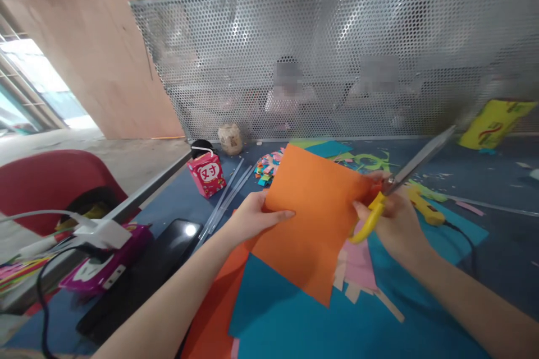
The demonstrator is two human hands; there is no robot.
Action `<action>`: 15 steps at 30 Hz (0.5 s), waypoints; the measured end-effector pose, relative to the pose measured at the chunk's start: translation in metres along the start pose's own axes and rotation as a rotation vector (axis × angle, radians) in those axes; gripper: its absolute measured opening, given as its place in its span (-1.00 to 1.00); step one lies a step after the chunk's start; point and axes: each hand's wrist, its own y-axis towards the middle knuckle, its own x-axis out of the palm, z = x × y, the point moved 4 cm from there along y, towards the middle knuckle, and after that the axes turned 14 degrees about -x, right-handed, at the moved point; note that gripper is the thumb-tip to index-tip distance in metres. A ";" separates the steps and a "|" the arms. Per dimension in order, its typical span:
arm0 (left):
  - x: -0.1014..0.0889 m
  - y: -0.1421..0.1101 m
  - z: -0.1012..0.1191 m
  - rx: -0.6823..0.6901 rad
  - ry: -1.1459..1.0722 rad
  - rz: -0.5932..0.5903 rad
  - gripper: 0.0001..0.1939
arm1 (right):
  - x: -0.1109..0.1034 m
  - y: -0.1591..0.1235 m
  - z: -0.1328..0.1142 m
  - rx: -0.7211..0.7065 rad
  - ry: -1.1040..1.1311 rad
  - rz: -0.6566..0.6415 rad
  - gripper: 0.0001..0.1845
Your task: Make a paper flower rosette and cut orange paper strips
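An orange paper sheet [315, 219] is held up above the table in the middle of the view. My left hand [252, 216] pinches its left edge, thumb on top. My right hand [393, 221] is closed on yellow-handled scissors [404, 182], whose grey blades point up and to the right, away from the sheet's right edge. Under the sheet lie a blue paper sheet [303, 320], a darker orange sheet [210, 314] and pink paper strips [362, 266].
On the blue table [505, 241] stand a red drink carton [207, 174], clear sticks [227, 196], a heap of coloured paper scraps [267, 168], a yellow glue gun [425, 207] and a black phone [168, 247]. A perforated metal screen [337, 56] closes the back. A red chair [50, 179] stands left.
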 end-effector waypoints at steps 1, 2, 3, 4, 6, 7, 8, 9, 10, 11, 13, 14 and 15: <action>0.001 -0.003 0.001 -0.019 -0.004 -0.014 -0.68 | 0.000 -0.001 0.002 0.002 0.010 0.009 -0.56; 0.003 -0.006 0.002 -0.026 -0.023 -0.029 -0.70 | -0.001 -0.001 0.005 0.006 0.015 0.013 -0.55; 0.004 -0.009 0.003 -0.024 -0.044 -0.044 -0.71 | -0.001 -0.002 0.006 0.013 0.021 0.016 -0.54; 0.005 -0.011 0.004 -0.021 -0.060 -0.053 -0.71 | -0.001 -0.002 0.008 0.022 0.040 0.012 -0.54; 0.005 -0.012 0.003 -0.025 -0.081 -0.046 -0.71 | 0.000 -0.002 0.009 0.041 0.105 -0.016 -0.57; 0.004 -0.011 0.003 -0.026 -0.092 -0.023 -0.71 | 0.000 -0.002 0.009 0.047 0.143 -0.037 -0.57; 0.002 -0.009 0.002 -0.021 -0.114 0.014 -0.71 | 0.000 -0.001 0.008 0.048 0.177 -0.061 -0.58; -0.001 -0.007 0.001 -0.007 -0.147 0.063 -0.71 | 0.000 0.001 0.007 0.042 0.202 -0.078 -0.57; -0.004 -0.005 0.001 0.019 -0.192 0.126 -0.72 | -0.001 0.002 0.005 0.033 0.212 -0.091 -0.55; -0.009 -0.004 0.001 0.054 -0.244 0.201 -0.73 | -0.002 0.004 0.003 0.025 0.215 -0.104 -0.52; -0.021 -0.002 0.001 0.144 -0.374 0.378 -0.74 | -0.004 0.006 0.000 0.024 0.222 -0.141 -0.52; -0.027 -0.002 0.001 0.194 -0.447 0.473 -0.74 | -0.005 0.006 -0.001 0.042 0.225 -0.178 -0.54; -0.033 -0.003 0.000 0.242 -0.514 0.560 -0.74 | -0.005 0.005 -0.002 0.077 0.221 -0.239 -0.58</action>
